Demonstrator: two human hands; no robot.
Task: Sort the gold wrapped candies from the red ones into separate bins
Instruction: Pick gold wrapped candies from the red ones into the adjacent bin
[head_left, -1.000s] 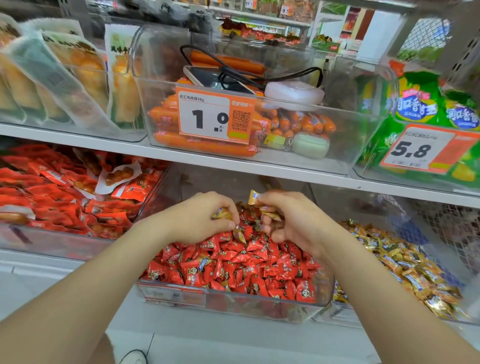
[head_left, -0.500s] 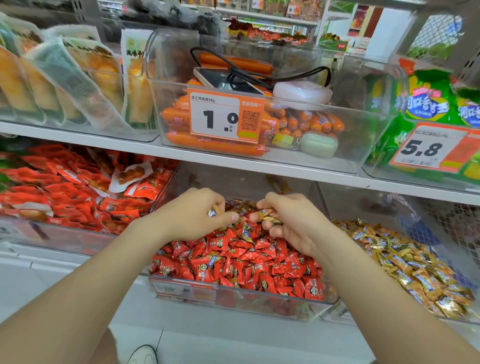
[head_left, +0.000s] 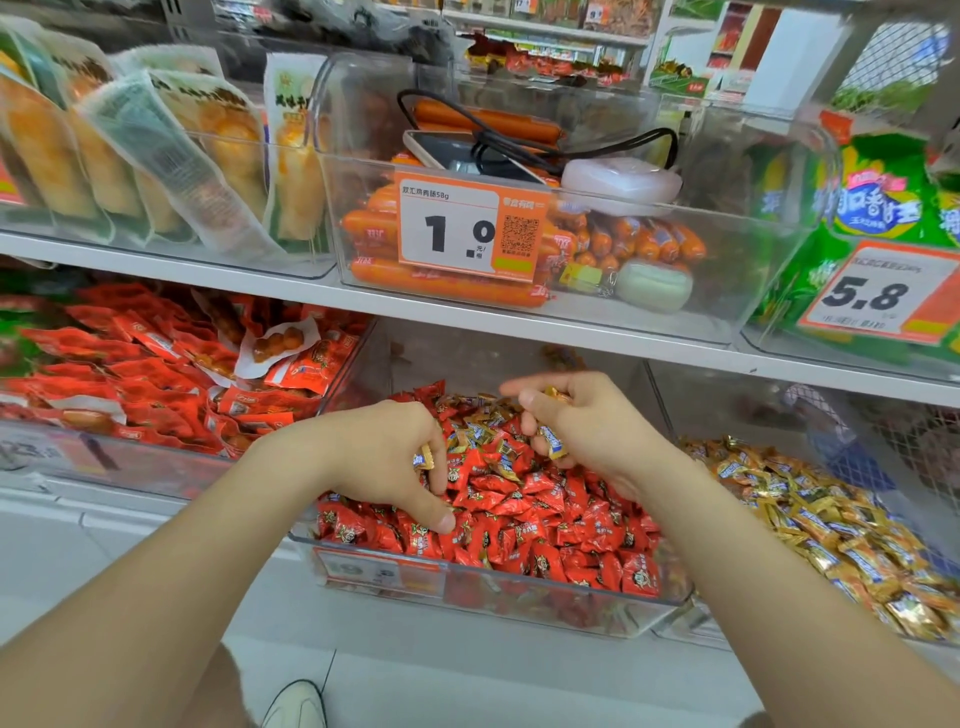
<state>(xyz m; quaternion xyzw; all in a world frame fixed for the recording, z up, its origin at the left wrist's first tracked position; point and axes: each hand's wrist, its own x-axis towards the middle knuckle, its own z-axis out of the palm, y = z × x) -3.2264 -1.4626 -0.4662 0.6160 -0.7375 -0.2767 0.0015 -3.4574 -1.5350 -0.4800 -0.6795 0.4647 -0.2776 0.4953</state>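
Candies (head_left: 550, 441), gold, sit pinched in right hand (head_left: 587, 426) and, seemingly, left hand (head_left: 384, 457).

An orange-and-white price tag (head_left: 470, 231) on the front of the clear sausage bin (head_left: 727, 291) at the centre of the frame reads "双汇鸡肉肠58g" along its top and a large "1.0" with "元/根" beside it, with a QR code on its right side — the sausages (head_left: 415, 288) behind it carry a white "双汇" mark. At the right edge a second tag (head_left: 878, 296) reads "5.8", and the green bags (head_left: 810, 280) behind it bear "润口香甜王". The label (head_left: 374, 569) on the red candy bin (head_left: 519, 608), lower centre, is too blurred to read.
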